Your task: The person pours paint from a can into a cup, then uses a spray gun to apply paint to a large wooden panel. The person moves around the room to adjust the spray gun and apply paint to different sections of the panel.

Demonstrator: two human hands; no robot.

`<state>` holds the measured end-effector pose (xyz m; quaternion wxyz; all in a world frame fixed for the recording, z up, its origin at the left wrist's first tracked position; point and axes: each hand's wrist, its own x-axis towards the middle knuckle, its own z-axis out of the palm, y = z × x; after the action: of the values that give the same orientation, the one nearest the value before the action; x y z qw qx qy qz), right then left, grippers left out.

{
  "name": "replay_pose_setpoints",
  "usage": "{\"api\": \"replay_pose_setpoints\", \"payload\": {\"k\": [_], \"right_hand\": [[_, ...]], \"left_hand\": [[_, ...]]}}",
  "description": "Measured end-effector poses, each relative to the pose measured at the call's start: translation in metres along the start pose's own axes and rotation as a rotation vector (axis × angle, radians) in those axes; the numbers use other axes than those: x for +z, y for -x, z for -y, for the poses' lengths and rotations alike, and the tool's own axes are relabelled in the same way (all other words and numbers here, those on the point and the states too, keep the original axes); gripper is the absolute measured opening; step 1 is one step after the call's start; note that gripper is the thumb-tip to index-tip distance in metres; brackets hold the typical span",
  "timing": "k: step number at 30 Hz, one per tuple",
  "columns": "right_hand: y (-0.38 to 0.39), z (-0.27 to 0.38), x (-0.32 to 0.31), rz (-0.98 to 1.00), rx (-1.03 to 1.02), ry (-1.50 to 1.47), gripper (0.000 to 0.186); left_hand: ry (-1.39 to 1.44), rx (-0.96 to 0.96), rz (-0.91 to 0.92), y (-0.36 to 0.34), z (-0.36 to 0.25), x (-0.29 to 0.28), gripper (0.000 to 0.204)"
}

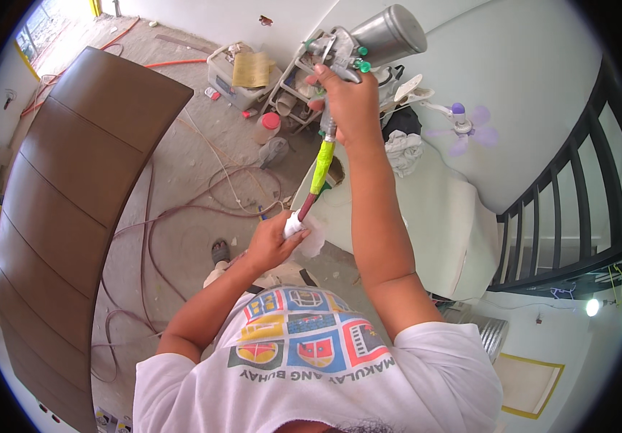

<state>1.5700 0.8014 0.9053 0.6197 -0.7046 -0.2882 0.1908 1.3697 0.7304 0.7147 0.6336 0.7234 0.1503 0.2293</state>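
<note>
My right hand (353, 101) is raised and wrapped round the grip of a metal spray gun (336, 49). The gun's silver cup (392, 35) points up and to the right, and green knobs sit beside my fingers. From the handle a dark red air hose (308, 207), bound with bright yellow-green tape (322, 167), runs down toward my body. Lower and to the left, my left hand (273, 244) is closed round this hose at a white wrapping (294, 224). A pale, thin sheet or cloth hangs beside those fingers; its kind is unclear.
A large brown grooved panel (72, 180) stands along my left. Loose hoses (202, 206) coil over the dusty floor. Ahead are a plastic bin (242, 76), a red-lidded jar (268, 127) and a clip fan (462, 126). Black railing (553, 209) rises at the right.
</note>
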Motion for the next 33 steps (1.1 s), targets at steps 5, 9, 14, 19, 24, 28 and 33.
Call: {"api": "replay_pose_setpoints", "payload": {"k": [5,9,14,19,24,28,33], "right_hand": [[-0.010,0.015,-0.003,-0.020,-0.022,0.039,0.021],[-0.021,0.028,-0.002,-0.028,-0.066,0.016,0.020],[-0.038,0.053,-0.009,-0.025,-0.152,-0.007,0.021],[-0.057,0.079,-0.017,-0.076,-0.195,-0.047,0.026],[-0.057,0.101,-0.012,-0.050,-0.205,-0.051,0.032],[-0.041,0.087,-0.016,-0.039,-0.167,-0.012,0.036],[-0.024,0.062,0.009,0.003,-0.093,-0.146,0.023]], "left_hand": [[-0.172,0.092,0.013,0.031,0.073,-0.005,0.031],[-0.236,-0.025,-0.009,0.062,0.116,-0.025,0.032],[-0.352,-0.153,-0.027,0.116,0.172,-0.049,0.033],[-0.467,-0.318,0.004,0.188,0.209,-0.085,0.039],[-0.288,-0.940,-0.566,0.307,0.288,-0.158,0.050],[0.087,-0.547,-0.825,0.192,0.204,-0.174,0.053],[0.175,-0.282,-0.410,0.014,0.028,-0.103,0.036]]}}
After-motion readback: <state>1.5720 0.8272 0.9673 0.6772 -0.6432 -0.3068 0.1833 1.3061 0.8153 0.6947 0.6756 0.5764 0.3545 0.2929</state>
